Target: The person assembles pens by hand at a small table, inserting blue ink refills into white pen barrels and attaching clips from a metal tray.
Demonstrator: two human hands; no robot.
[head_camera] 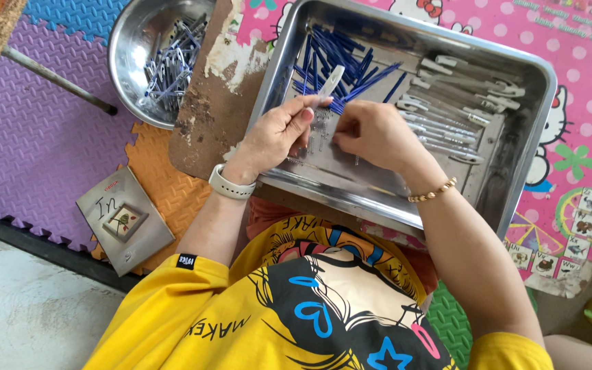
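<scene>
My left hand [279,133] pinches a clear pen barrel [331,80] that points up over a steel tray [515,171]. My right hand [375,133] is closed just beside it, fingertips at the barrel's lower end; what it grips is too small to tell. A pile of blue pen refills [340,65] lies in the tray's far left part. Several clear pen barrels with white caps [453,103] lie in the tray's right part. A white watch sits on my left wrist, a bead bracelet on my right.
A round steel bowl [128,51] at the upper left holds several assembled pens [173,62]. A worn brown board [214,103] lies under the tray's left side. A small grey booklet [125,219] rests on the foam mats. A pink patterned table carries the tray.
</scene>
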